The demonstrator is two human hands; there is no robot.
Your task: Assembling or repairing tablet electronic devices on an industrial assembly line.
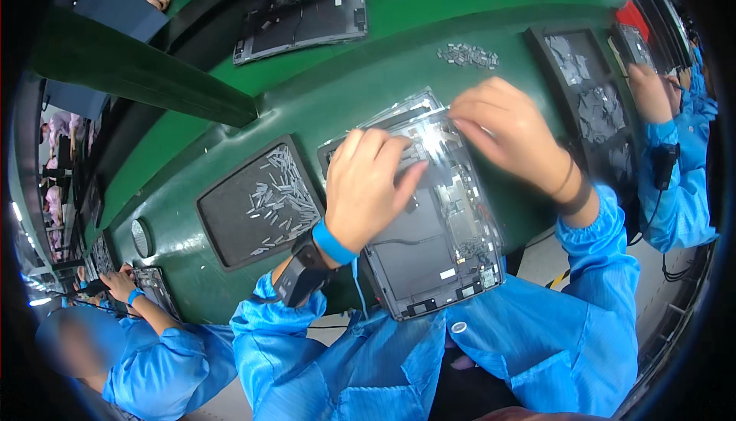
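An opened tablet-like device [410, 256] with exposed circuit boards lies in front of me, its lower end over the table edge. My left hand [366, 179] rests over its upper left part, thumb apart from the bent fingers, with no held thing showing. At the upper right corner of the device, my right hand [510, 126] has thumb and fingertips drawn together in a pinch. What sits between them is too small to make out. Behind the device's top edge lies another thin, shiny panel [418, 103], partly covered.
Left stands a black tray [222, 225] with many small grey strips. A pile of small parts [468, 55] lies farther back. On the right is a compartmented black tray [548, 87]. Another opened device [307, 22] lies behind a green post [153, 76]. Co-workers' hands [652, 91] work on both sides.
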